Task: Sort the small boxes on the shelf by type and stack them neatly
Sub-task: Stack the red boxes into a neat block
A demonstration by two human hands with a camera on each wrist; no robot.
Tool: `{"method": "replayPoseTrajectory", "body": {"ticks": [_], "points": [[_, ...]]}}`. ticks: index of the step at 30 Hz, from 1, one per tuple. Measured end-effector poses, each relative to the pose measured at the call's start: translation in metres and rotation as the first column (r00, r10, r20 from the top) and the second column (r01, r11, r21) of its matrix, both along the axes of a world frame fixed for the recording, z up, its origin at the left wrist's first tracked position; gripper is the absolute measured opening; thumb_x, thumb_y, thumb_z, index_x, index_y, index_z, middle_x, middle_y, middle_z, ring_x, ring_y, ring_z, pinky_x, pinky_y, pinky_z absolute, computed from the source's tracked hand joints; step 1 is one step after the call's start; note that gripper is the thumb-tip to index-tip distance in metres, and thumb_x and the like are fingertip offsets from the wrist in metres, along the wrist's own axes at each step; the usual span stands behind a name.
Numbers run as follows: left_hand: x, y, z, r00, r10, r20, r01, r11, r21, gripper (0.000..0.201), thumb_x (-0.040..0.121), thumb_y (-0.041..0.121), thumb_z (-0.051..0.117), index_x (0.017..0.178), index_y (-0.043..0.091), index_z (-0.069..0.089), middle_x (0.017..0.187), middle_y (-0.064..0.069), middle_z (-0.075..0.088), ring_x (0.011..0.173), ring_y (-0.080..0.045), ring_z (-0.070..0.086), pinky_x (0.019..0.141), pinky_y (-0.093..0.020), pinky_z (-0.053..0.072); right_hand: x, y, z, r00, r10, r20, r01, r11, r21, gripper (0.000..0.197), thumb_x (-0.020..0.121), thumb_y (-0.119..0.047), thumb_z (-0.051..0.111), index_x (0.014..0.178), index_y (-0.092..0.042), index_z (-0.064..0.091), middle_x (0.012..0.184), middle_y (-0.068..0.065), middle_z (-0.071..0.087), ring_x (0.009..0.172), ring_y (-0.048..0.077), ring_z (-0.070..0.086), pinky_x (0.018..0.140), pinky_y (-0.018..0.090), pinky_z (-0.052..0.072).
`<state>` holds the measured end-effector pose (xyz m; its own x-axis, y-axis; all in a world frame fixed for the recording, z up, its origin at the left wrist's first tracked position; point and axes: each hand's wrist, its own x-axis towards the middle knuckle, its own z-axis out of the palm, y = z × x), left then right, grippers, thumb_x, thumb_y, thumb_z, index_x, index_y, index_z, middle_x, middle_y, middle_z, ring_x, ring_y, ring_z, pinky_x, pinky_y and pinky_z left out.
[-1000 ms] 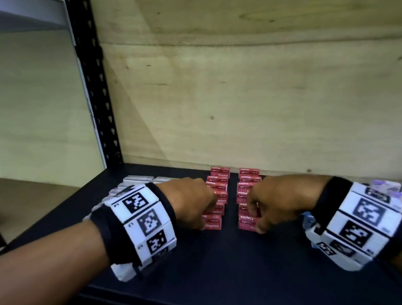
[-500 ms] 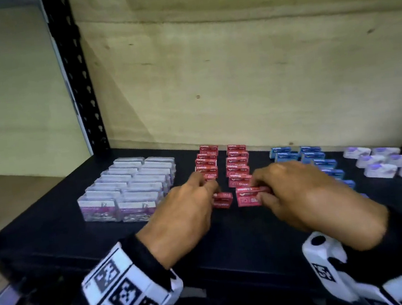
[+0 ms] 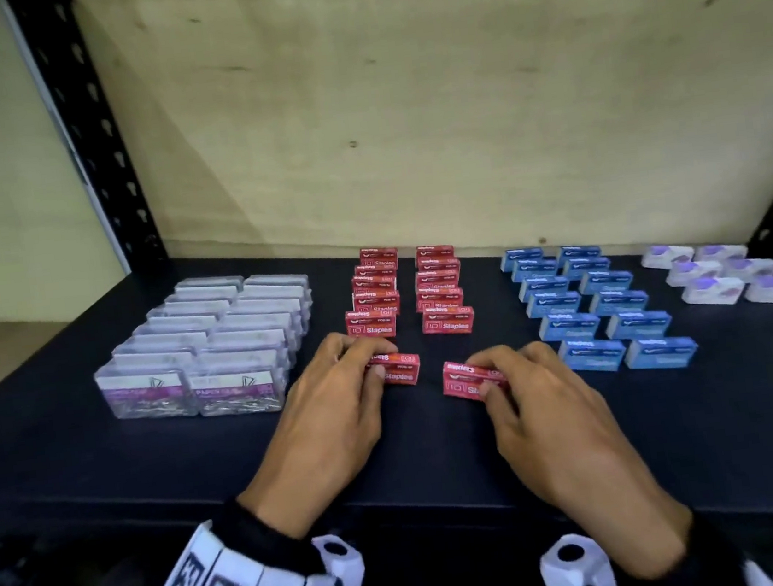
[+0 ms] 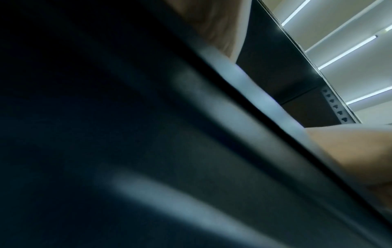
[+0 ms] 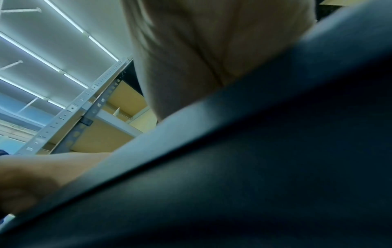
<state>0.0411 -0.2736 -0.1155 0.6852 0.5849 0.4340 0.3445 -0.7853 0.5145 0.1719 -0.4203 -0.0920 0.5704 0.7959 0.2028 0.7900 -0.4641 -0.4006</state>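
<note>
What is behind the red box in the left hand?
Behind the red box pinched by the left hand runs a row of red staple boxes toward the wooden back wall. The fingers cover the box's left end.

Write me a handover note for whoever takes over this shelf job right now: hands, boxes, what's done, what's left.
Left hand grips a red staples box at the front of the left red row. Right hand pinches another red box, slightly askew, in front of the right red row.
Done: clear paper-clip boxes, red rows, blue boxes and white-purple boxes are grouped by type on the shelf.
Left: square up both held boxes; the blue rows look uneven.
</note>
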Motion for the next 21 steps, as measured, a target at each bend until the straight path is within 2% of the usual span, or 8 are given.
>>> {"method": "replayPoseTrajectory", "body": {"ticks": [5, 8, 10, 12, 17, 21], "points": [[-0.007, -0.005, -0.004, 1.000, -0.013, 0.026, 0.014, 0.999, -0.040, 0.024, 0.098, 0.026, 0.051, 0.120, 0.033, 0.060, 0.104, 0.018, 0.050, 0.091, 0.003, 0.050, 0.077, -0.008, 0.032, 0.002, -0.003, -0.020, 0.992, 0.094, -0.081, -0.073, 0.970, 0.232, 0.028, 0.097, -0.024, 0.055, 0.121, -0.038, 0.061, 0.099, -0.018, 0.044, 0.089, 0.000, 0.050, 0.074, 0.004, 0.034], [-0.010, -0.006, -0.006, 0.999, -0.021, 0.029, 0.023, 0.998, -0.062, 0.024, 0.097, 0.027, 0.053, 0.119, 0.033, 0.062, 0.105, 0.018, 0.054, 0.091, 0.004, 0.050, 0.079, -0.003, 0.034, 0.002, -0.002, -0.026, 0.995, 0.093, -0.045, -0.078, 0.963, 0.257, 0.029, 0.097, -0.023, 0.055, 0.124, -0.033, 0.062, 0.101, -0.016, 0.046, 0.090, 0.002, 0.051, 0.077, 0.010, 0.035], [-0.011, -0.006, -0.005, 1.000, -0.017, 0.013, 0.017, 0.999, -0.041, 0.025, 0.098, 0.027, 0.053, 0.121, 0.031, 0.062, 0.105, 0.017, 0.055, 0.090, 0.002, 0.051, 0.078, -0.005, 0.035, 0.002, 0.000, -0.027, 0.996, 0.082, -0.028, -0.072, 0.962, 0.265, 0.030, 0.097, -0.021, 0.055, 0.126, -0.029, 0.061, 0.101, -0.013, 0.046, 0.091, 0.007, 0.052, 0.079, 0.015, 0.035], [-0.010, -0.007, -0.005, 1.000, -0.016, 0.003, 0.016, 0.999, -0.028, 0.026, 0.098, 0.027, 0.053, 0.122, 0.031, 0.062, 0.105, 0.017, 0.056, 0.089, 0.000, 0.051, 0.076, -0.009, 0.035, 0.002, 0.000, -0.028, 0.996, 0.079, -0.036, -0.066, 0.959, 0.274, 0.030, 0.097, -0.021, 0.055, 0.126, -0.028, 0.061, 0.099, -0.014, 0.045, 0.088, 0.006, 0.050, 0.077, 0.014, 0.032], [-0.010, -0.005, -0.004, 1.000, -0.018, 0.008, 0.019, 0.999, -0.048, 0.025, 0.097, 0.027, 0.054, 0.119, 0.035, 0.063, 0.103, 0.019, 0.057, 0.087, 0.000, 0.050, 0.075, -0.009, 0.034, 0.003, -0.006, -0.029, 0.994, 0.101, -0.047, -0.084, 0.957, 0.276, 0.029, 0.098, -0.021, 0.055, 0.124, -0.033, 0.060, 0.099, -0.018, 0.046, 0.090, 0.004, 0.049, 0.077, 0.015, 0.033], [-0.011, -0.007, -0.003, 0.999, -0.033, 0.010, 0.033, 0.997, -0.066, 0.025, 0.096, 0.029, 0.056, 0.118, 0.037, 0.063, 0.102, 0.021, 0.058, 0.086, -0.002, 0.053, 0.075, -0.015, 0.037, 0.004, -0.006, -0.028, 0.990, 0.119, -0.075, -0.090, 0.948, 0.306, 0.029, 0.097, -0.020, 0.057, 0.122, -0.033, 0.062, 0.096, -0.020, 0.049, 0.088, 0.000, 0.049, 0.076, 0.009, 0.035]]}}
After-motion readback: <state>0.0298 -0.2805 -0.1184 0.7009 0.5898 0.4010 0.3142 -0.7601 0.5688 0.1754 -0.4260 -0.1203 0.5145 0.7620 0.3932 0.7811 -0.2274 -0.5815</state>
